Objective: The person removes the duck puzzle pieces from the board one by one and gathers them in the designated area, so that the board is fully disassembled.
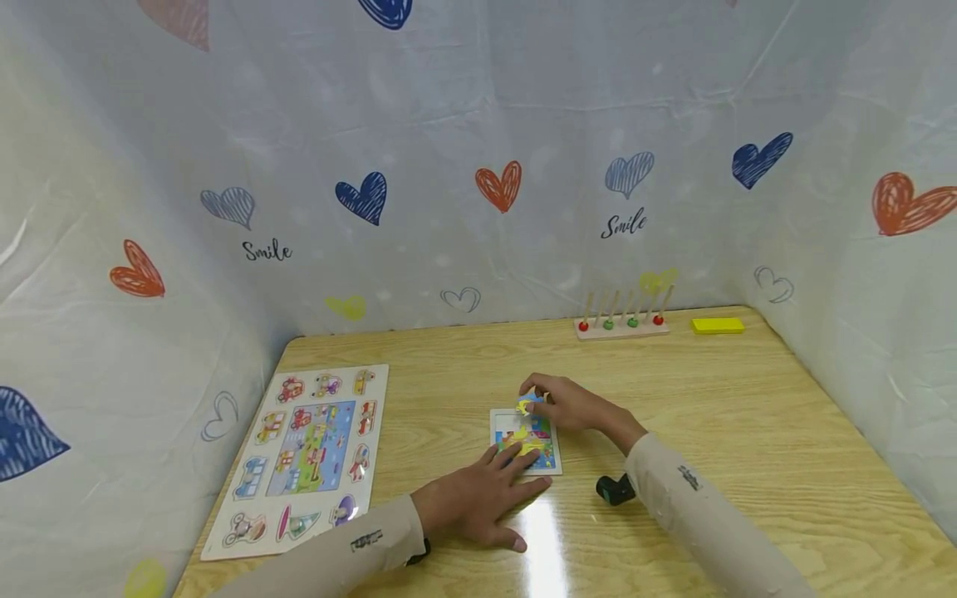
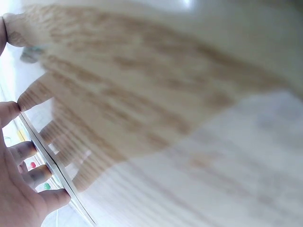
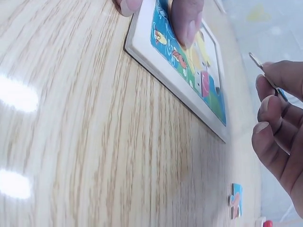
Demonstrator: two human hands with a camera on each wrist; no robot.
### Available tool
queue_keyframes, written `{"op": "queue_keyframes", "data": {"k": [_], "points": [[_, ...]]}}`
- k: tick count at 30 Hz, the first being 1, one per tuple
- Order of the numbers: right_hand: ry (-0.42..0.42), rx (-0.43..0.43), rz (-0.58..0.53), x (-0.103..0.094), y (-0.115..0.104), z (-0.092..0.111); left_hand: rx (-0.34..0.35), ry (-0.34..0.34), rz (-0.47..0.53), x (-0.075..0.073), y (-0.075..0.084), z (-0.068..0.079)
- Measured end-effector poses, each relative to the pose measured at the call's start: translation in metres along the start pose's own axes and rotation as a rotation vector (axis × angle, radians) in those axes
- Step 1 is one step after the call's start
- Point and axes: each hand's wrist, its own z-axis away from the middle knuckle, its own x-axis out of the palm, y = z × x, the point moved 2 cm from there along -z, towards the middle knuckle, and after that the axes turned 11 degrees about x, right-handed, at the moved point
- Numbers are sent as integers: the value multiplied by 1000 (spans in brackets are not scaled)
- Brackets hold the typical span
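Note:
A small jigsaw puzzle board with a white rim lies on the table; colourful pieces fill most of it, and a white bare area shows in its far part. My left hand lies with fingers spread, fingertips resting on the board's near left side. Above the far edge my right hand pinches a yellow and blue jigsaw piece between thumb and fingers. The right wrist view shows that piece edge-on, raised off the board. A loose jigsaw piece, blue and pinkish, lies on the wood beyond the board in that view.
A large white picture puzzle with vehicle shapes lies at the left. Near the back wall stand a wooden peg rack with red and green beads and a yellow block. A heart-printed curtain surrounds the table.

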Motion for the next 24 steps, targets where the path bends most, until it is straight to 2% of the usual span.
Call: {"op": "queue_keyframes", "data": {"k": [9,19,24], "points": [[54,-9,-30,-8,6,7,-4,6,26,1,1,0],[27,22,-71,-9,15,15,-3,0,42,-1,1,0],[42,18,-100,-11,21,19,-2,2,29,-1,1,0]]}}
